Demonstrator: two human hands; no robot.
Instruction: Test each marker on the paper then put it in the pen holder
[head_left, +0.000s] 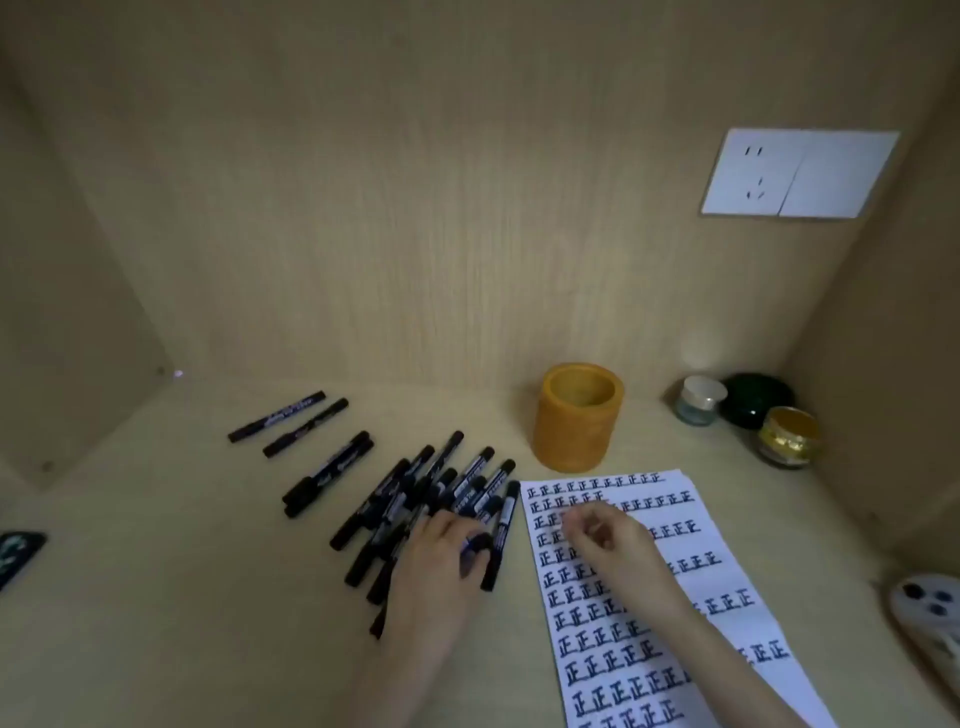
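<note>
I see the left hand (436, 556) resting on the marker pile (415, 499), thumb and fingers curled round one marker (475, 553). The right hand (602, 540) hovers over the paper (727, 582), loosely curled, holding nothing visible. The pile lies at the paper's nine o'clock and the pen holder (576, 421) at its twelve, all on the bench (208, 597).

Single head view; wide-angle, close above the desk (208, 597), facing forward and down onto paper (711, 582).
</note>
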